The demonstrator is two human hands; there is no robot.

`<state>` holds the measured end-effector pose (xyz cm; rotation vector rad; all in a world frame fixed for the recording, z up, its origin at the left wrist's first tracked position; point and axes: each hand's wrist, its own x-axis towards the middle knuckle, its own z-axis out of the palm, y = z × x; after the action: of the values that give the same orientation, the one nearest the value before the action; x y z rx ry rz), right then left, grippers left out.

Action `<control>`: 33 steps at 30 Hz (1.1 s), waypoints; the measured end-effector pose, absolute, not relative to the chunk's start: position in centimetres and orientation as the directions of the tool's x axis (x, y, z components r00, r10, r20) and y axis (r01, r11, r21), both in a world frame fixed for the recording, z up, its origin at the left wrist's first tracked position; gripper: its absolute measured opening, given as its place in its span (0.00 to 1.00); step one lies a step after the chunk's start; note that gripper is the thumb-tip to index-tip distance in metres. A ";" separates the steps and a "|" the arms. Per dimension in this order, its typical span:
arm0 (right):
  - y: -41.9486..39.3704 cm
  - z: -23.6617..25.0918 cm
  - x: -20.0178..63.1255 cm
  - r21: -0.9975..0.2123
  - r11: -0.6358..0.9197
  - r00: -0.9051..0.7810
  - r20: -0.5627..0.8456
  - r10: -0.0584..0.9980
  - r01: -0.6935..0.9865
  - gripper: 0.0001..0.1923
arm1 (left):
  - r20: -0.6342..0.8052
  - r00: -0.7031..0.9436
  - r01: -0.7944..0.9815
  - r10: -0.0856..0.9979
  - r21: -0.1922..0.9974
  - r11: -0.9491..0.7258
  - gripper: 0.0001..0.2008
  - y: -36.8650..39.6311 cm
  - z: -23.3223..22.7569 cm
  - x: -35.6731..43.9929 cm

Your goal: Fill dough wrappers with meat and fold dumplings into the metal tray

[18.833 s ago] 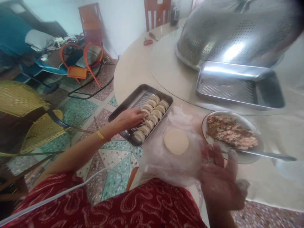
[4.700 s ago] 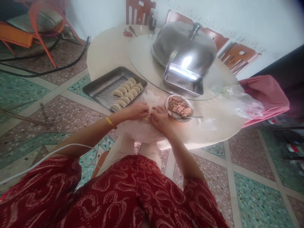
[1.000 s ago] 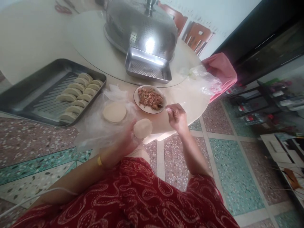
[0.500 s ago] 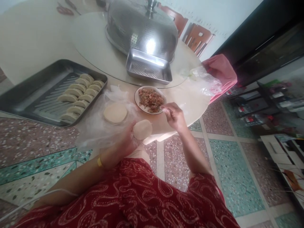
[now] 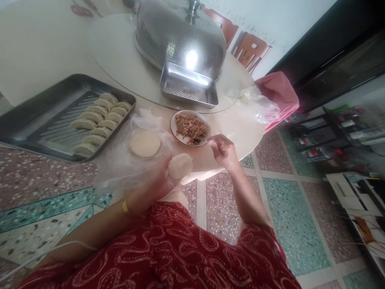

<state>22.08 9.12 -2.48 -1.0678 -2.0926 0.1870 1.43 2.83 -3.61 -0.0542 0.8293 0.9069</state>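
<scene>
A round dumpling wrapper [image 5: 181,165] lies across the fingers of my left hand [image 5: 164,178], near the table's front edge. My right hand [image 5: 223,150] pinches the thin handle of a spoon [image 5: 202,139]; its tip is down in the meat filling [image 5: 190,125]. That chopped, reddish-brown filling sits in a white bowl [image 5: 172,127] with a dark rim. Left of the bowl, a stack of round wrappers [image 5: 145,143] rests on a crumpled plastic bag [image 5: 116,170]. Folded dumplings [image 5: 92,116] stand in two rows in a dark baking tray [image 5: 39,116] at the left.
Behind the bowl, a small metal tray [image 5: 189,89] stands on the glass turntable [image 5: 120,52], against a large domed metal lid [image 5: 180,36]. A clear plastic bag [image 5: 260,106] and a pink cloth-covered chair [image 5: 281,96] are at the right table edge.
My right hand has shifted slightly right and down, and the spoon now shows at the near right side of the filling. My left hand still holds the wrapper in nearly the same place.
</scene>
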 end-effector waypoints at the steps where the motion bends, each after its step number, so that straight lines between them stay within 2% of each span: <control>1: 9.2 -2.7 21.7 -0.472 0.634 -0.346 0.560 0.752 0.613 0.14 | -0.661 0.330 -0.713 0.673 0.292 0.637 0.23 2.8 -3.6 1.4; 4: 9.4 -3.1 20.8 -0.539 0.607 -0.299 0.553 0.778 0.584 0.15 | -0.670 0.311 -0.703 0.673 0.314 0.638 0.22 2.7 -3.4 1.2; 8: 9.6 -3.1 20.6 -0.532 0.574 -0.242 0.566 0.788 0.623 0.15 | -0.654 0.316 -0.720 0.687 0.306 0.622 0.22 2.7 -3.5 0.9; 14: 9.5 -3.0 21.3 -0.525 0.660 -0.454 0.480 0.751 0.537 0.17 | -0.671 0.324 -0.711 0.666 0.291 0.640 0.23 2.8 -3.9 0.8; 16: 9.5 -2.5 22.1 -0.525 0.666 -0.470 0.472 0.746 0.530 0.16 | -0.660 0.341 -0.702 0.670 0.295 0.648 0.23 2.8 -4.0 0.9; 21: 9.8 -0.9 23.4 -0.401 0.623 -0.388 0.527 0.757 0.671 0.14 | -0.670 0.323 -0.684 0.668 0.322 0.654 0.23 2.9 -3.8 1.1; 25: 10.1 -0.7 22.6 -0.330 0.616 -0.446 0.464 0.766 0.715 0.18 | -0.671 0.341 -0.678 0.658 0.310 0.667 0.23 2.9 -3.5 1.2; 29: 10.0 -0.5 21.6 -0.413 0.607 -0.445 0.426 0.788 0.679 0.18 | -0.672 0.347 -0.690 0.654 0.290 0.664 0.22 2.9 -3.5 1.0; 33: 10.6 -1.2 20.7 -0.553 0.470 -0.261 0.416 0.871 0.688 0.21 | -0.646 0.356 -0.702 0.676 0.293 0.649 0.24 3.0 -4.1 0.8</control>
<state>20.68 10.63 -1.17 -1.2893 -2.0298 0.3405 0.77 2.96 -4.06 -0.0362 0.8159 0.8900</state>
